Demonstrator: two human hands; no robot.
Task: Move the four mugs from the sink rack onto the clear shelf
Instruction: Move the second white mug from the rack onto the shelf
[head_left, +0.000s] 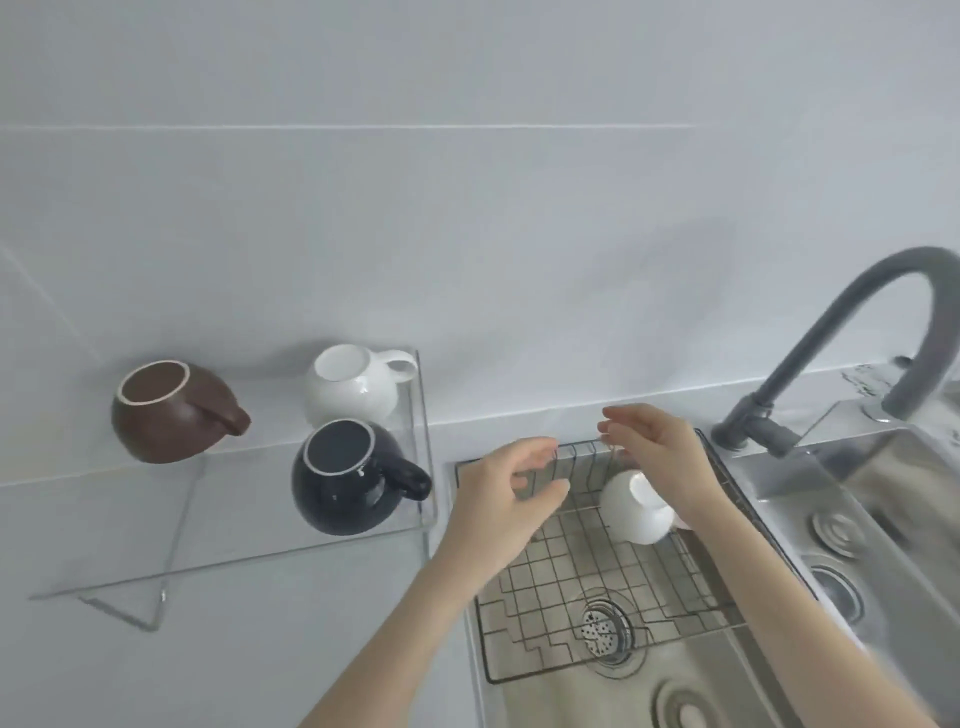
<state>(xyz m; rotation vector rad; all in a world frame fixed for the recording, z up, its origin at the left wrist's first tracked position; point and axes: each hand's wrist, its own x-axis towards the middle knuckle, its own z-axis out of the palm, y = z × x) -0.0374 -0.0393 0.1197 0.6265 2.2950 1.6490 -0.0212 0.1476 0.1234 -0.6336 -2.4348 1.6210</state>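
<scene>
Both forearms reach forward from the bottom of the view over the sink rack (597, 587). The left hand (511, 493) is held above the rack's left back corner, palm turned to the right, the fingers spread wide and a little curled; it holds nothing. The right hand (660, 457) hangs above the back of the rack, fingers loosely bent and pointing left and down. Just under its palm is the last white mug (636, 512), tilted with its bottom up. Whether the hand grips the mug's handle or only hovers close to it I cannot tell, because the wrist hides that part.

The other three mugs stand upside down on the clear shelf (234, 566) at the left: a brown mug (166, 415) at the far left, a white mug on the shelf (356, 387) at the back right, and a black mug (345, 478) in front of it, near the shelf's right edge. The front left part of the shelf is bare.

The rack is a thin dark wire grid lying across the steel sink (810, 499), and a round drain strainer (605, 631) shows through it. A grey curved faucet (852, 332) rises at the right, well apart from both hands. The shelf is transparent plastic with bent legs. The mugs are round, glossy ceramic with unglazed pale rings on their bottoms. The wall behind is plain pale tile.
</scene>
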